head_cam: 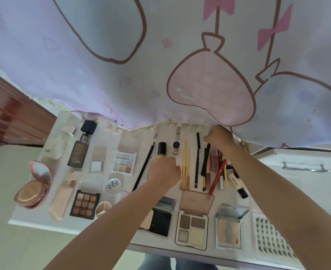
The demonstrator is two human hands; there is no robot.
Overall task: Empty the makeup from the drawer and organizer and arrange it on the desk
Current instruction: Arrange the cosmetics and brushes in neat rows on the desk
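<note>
While the curtain (160, 65) hides the desk's (180, 248) back, the left hand (163, 173) covers a bottle.

Makeup lies in rows on the white desk (34, 215). The left hand (163, 173) rests fisted over a foundation bottle (161, 152) beside 2 yellow brushes (186, 166). The right hand (219, 138) pinches a black pencil (205, 158) near the cartoon-print curtain (160, 55).
</note>
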